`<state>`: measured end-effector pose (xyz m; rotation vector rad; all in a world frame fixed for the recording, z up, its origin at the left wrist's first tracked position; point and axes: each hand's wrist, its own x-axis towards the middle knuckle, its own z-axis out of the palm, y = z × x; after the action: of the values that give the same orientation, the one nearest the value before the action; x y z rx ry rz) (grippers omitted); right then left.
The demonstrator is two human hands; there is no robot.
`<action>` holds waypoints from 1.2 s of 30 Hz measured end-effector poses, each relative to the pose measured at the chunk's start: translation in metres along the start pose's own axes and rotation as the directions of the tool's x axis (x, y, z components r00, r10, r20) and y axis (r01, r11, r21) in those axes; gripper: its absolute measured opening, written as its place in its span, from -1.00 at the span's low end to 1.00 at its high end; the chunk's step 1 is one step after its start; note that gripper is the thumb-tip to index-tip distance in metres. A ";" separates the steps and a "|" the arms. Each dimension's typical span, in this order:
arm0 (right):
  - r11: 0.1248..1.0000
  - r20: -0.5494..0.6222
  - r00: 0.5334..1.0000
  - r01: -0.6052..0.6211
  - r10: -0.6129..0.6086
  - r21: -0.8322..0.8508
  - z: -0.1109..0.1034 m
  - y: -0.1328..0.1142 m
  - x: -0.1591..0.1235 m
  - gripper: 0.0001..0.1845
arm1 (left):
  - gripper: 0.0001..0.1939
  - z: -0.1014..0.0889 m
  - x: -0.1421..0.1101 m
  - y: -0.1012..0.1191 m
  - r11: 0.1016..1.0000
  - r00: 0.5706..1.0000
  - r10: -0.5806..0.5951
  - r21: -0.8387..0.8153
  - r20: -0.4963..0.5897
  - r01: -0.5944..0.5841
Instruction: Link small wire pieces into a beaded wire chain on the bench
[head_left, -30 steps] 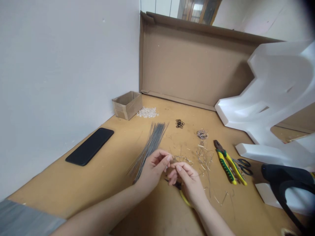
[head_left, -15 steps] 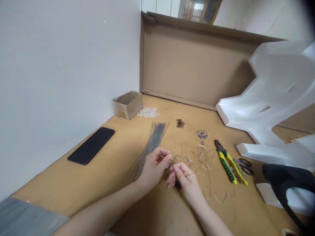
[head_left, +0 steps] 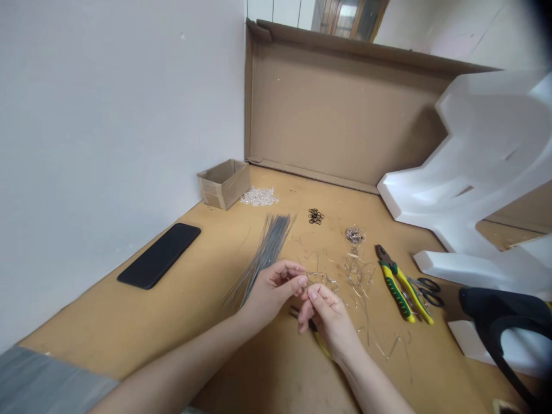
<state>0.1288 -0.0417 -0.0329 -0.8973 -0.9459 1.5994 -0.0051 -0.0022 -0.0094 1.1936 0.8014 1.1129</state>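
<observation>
My left hand and my right hand meet low in the middle of the view, both with thumb and fingers pinched. Between them is a short thin wire, mostly hidden by the fingertips. Just behind the left hand a bundle of straight grey wires lies on the table. A ring of bent wire rests right behind the fingertips, and loose curled wire pieces lie beyond the right hand. Partly covered by the right hand is a tool with a yellow handle.
Pliers with yellow-green handles and black scissors lie at right. Further back are black rings, a wire coil, clear small pieces and a cardboard box. A black phone lies left; white foam stands right.
Both hands have shifted slightly to the right, and their fingertips are closer together. Less of the wire shows between them. The things on the table stay where they were.
</observation>
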 end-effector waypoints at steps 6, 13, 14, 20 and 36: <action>0.989 0.012 0.996 -0.086 0.086 0.118 0.001 -0.002 0.001 -0.71 | -0.83 -0.002 -0.003 0.009 0.998 0.998 0.055 0.006 -0.010 -0.055; 0.988 0.049 0.993 -0.115 0.110 0.101 -0.002 -0.001 0.000 -0.70 | -0.82 -0.005 0.000 0.010 1.000 1.000 0.015 -0.013 0.004 -0.015; 0.994 0.042 0.996 -0.085 0.082 0.068 -0.002 -0.001 0.000 -0.71 | -0.81 -0.005 0.001 0.010 1.000 1.000 0.004 -0.011 0.003 -0.004; 0.999 0.001 1.000 -0.009 0.009 -0.040 -0.002 -0.002 0.000 -0.77 | -0.79 -0.001 -0.002 0.009 1.000 1.000 -0.004 -0.004 0.031 0.004; 0.991 0.091 0.993 -0.082 0.072 0.102 -0.002 -0.011 -0.003 -0.76 | -0.73 -0.001 -0.004 0.009 0.995 0.981 -0.079 0.071 0.176 0.067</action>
<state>0.1356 -0.0428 -0.0239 -0.8042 -0.8871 1.7502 -0.0089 -0.0055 -0.0007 1.2890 0.7415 0.9112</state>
